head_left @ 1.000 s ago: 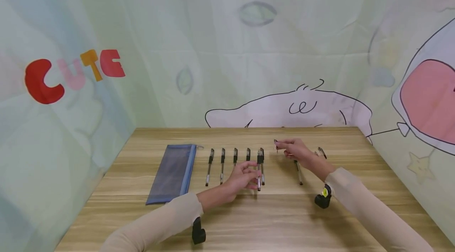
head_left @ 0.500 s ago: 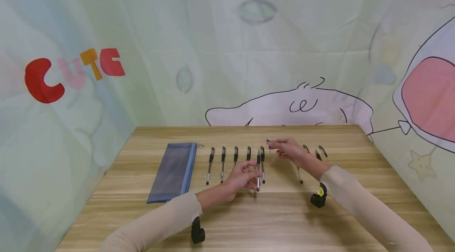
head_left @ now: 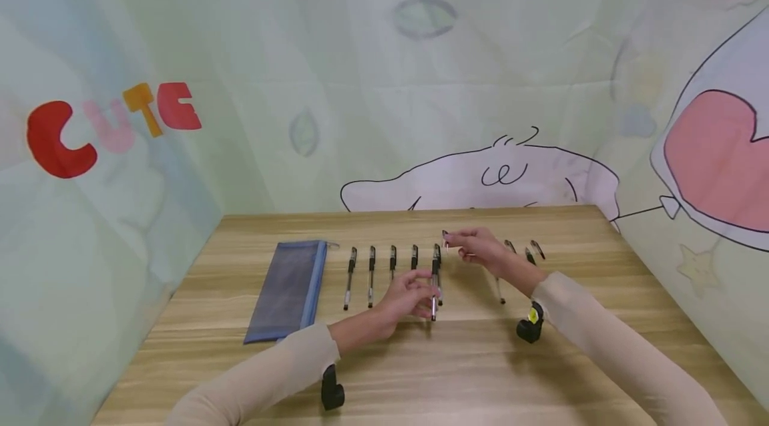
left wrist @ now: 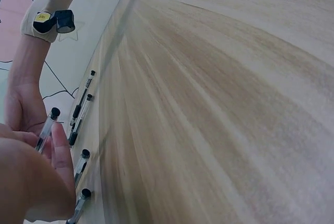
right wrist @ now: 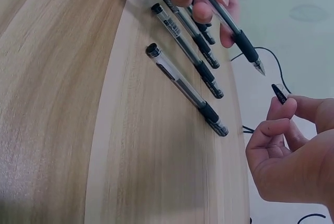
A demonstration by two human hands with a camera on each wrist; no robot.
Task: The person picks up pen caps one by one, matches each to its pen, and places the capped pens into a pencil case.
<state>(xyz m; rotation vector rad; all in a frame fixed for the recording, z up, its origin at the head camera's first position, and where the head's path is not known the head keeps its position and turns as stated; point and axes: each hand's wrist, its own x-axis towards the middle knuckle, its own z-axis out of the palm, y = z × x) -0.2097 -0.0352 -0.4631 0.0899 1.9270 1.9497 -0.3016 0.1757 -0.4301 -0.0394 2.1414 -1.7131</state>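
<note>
In the head view my left hand (head_left: 408,296) holds a clear-barrelled black gel pen (head_left: 434,306) above the table, its tip end pointing away from me. The right wrist view shows this pen's bare metal tip (right wrist: 260,68). My right hand (head_left: 480,249) pinches a small black-and-clear pen cap (right wrist: 280,93) between thumb and fingertip. A short gap separates cap and tip. Capped pens (head_left: 350,279) lie in a row under and left of the left hand. A pen (head_left: 500,289) lies partly hidden beneath the right forearm.
A blue mesh zip pouch (head_left: 285,292) lies flat left of the row. Right of the right hand, a black pen part (head_left: 530,256) and a cap (head_left: 537,250) lie on the wooden table (head_left: 456,372). A printed curtain (head_left: 288,65) hangs behind the table.
My right hand has moved left with the cap, bringing it closer to the pen tip. The left hand stays nearly still with the pen. The head view has shifted slightly.
</note>
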